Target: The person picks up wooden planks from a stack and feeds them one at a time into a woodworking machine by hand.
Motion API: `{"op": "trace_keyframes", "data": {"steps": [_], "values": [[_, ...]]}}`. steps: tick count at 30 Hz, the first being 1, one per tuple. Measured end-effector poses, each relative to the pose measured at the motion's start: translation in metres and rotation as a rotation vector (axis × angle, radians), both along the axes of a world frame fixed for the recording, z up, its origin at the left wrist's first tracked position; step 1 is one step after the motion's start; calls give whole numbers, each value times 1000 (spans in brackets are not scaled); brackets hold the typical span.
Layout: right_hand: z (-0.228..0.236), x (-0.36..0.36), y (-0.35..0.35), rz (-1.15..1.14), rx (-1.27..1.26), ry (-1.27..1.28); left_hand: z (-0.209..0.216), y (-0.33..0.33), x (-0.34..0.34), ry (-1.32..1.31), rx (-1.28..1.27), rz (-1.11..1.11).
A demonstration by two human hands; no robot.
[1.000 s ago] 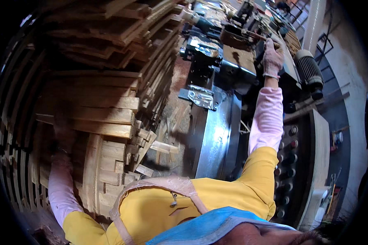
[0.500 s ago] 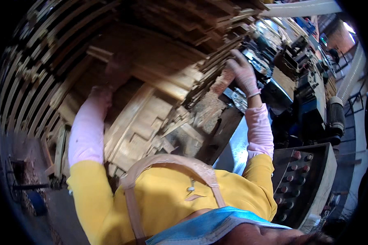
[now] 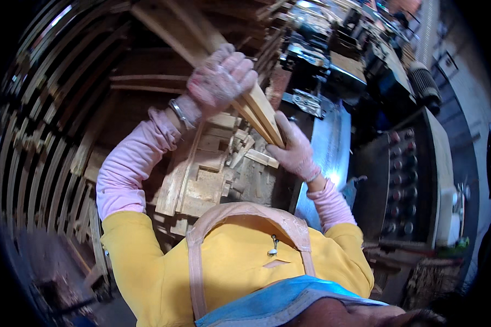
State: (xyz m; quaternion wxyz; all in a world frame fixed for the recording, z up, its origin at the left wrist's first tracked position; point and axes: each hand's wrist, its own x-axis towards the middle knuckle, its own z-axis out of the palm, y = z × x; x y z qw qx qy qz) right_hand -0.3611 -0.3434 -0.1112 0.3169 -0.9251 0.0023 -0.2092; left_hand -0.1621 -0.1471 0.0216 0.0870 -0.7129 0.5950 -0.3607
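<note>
A small bundle of long wooden strips (image 3: 262, 109) slants from the upper left down toward my right, held above the bench. My left hand (image 3: 221, 79) is closed over the strips partway along, its knuckles upward and a bracelet at the wrist. At their near end my right hand (image 3: 295, 148), which seems to wear a pale glove, presses against the wood with its thumb up along the end; some of its fingers are hidden. Below the strips lie short wood blocks and offcuts (image 3: 207, 191).
A slatted wooden stack (image 3: 35, 169) rises on the left. To the right are a shiny metal machine bed (image 3: 333, 147), machinery with a ribbed motor (image 3: 423, 84), and a control box (image 3: 403, 180) with rows of buttons. Several more strips (image 3: 147, 82) lie beyond my left arm.
My left hand has come right and up into the light, gripping the strips. My right hand has moved down and left from the machine side to their near end. The view has turned.
</note>
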Motion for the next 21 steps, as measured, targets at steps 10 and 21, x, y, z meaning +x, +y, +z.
{"op": "trace_keyframes", "data": {"steps": [10, 21], "values": [[-163, -224, 76, -1060, 212, 225, -36, 19, 31, 447, -92, -221], [-204, -108, -98, -1344, -353, 278, -118, 176, 147, 298, -254, 291]]}}
